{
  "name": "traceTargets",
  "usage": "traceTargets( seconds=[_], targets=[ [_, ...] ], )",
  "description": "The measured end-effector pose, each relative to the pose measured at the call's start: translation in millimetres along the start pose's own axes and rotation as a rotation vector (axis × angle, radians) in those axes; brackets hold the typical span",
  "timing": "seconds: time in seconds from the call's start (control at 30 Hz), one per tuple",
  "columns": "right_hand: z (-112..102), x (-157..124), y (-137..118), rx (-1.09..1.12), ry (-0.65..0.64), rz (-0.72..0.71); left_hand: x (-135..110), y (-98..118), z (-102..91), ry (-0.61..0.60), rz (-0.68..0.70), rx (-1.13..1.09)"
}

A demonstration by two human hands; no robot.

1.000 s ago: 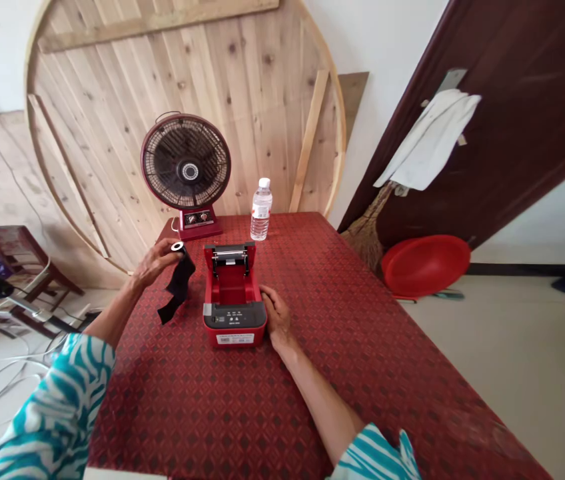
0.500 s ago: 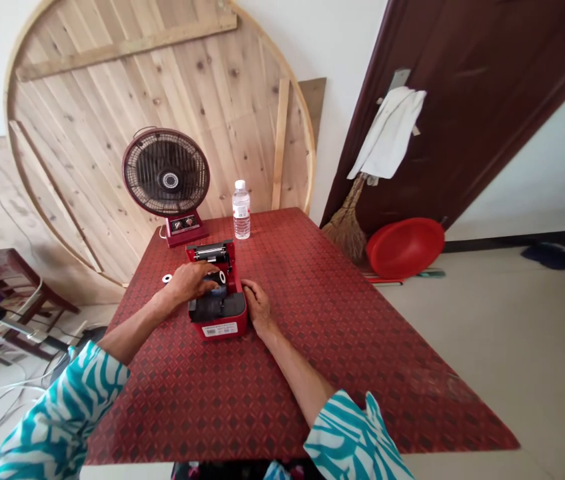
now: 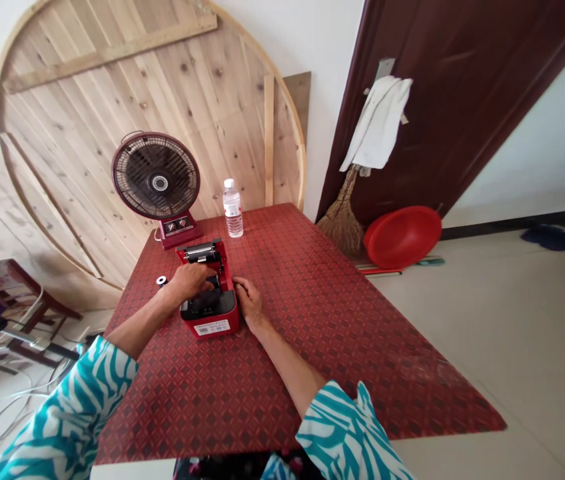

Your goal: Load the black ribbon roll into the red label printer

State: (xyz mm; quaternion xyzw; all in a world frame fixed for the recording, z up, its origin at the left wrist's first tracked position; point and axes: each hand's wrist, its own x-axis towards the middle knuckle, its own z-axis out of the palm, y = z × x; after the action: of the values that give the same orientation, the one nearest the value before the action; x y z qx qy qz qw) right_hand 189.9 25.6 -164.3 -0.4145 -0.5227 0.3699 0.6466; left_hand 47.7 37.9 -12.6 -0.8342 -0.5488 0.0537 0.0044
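A small red and black label printer [image 3: 211, 316] stands on the table with its lid [image 3: 201, 253] raised at the back. My left hand [image 3: 192, 281] reaches over its left side into the compartment. Its fingers are bent around a dark roll, mostly hidden beneath them. My right hand [image 3: 249, 300] lies along the printer's right side wall, fingers curled against it. On the table left of the printer is a small dark spool [image 3: 161, 281] with a white end, close to my left wrist.
A desk fan [image 3: 158, 183] and a water bottle [image 3: 233, 210] stand towards the back of the red patterned table [image 3: 312, 320]. Behind leans a large round wooden board [image 3: 162, 87]. A red basin [image 3: 402, 237] and a straw broom [image 3: 343, 220] are by the door, right.
My left fingers have sunk deeper into the compartment, and the roll's white end no longer shows. My right hand stays at the printer's side. The whole view has shifted slightly.
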Motion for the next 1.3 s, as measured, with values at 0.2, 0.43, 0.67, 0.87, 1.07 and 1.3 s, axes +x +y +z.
traceTargets(
  seconds=[0.2, 0.43, 0.67, 0.87, 1.07, 1.3],
  targets=[
    [-1, 1, -1, 0.005, -0.009, 0.016, 16, -8, 18.0, -0.071, 0.095, -0.087],
    [-4, -3, -6, 0.027, -0.032, 0.062, -17, -19, 13.1, 0.096, 0.137, -0.402],
    [3, 32, -28, 0.107, 0.034, 0.151, -87, 0, 37.3, 0.425, 0.317, -0.513],
    [27, 72, -58, 0.149, -0.004, 0.065, -95, 7, 55.1, 0.561, 0.343, -0.359],
    [35, 71, -70, 0.178, -0.026, 0.033, -97, 11, 57.7, 0.640, 0.344, -0.253],
    [31, 62, -72, 0.181, -0.042, 0.010, -100, 16, 60.3, 0.742, 0.343, -0.188]
  ],
)
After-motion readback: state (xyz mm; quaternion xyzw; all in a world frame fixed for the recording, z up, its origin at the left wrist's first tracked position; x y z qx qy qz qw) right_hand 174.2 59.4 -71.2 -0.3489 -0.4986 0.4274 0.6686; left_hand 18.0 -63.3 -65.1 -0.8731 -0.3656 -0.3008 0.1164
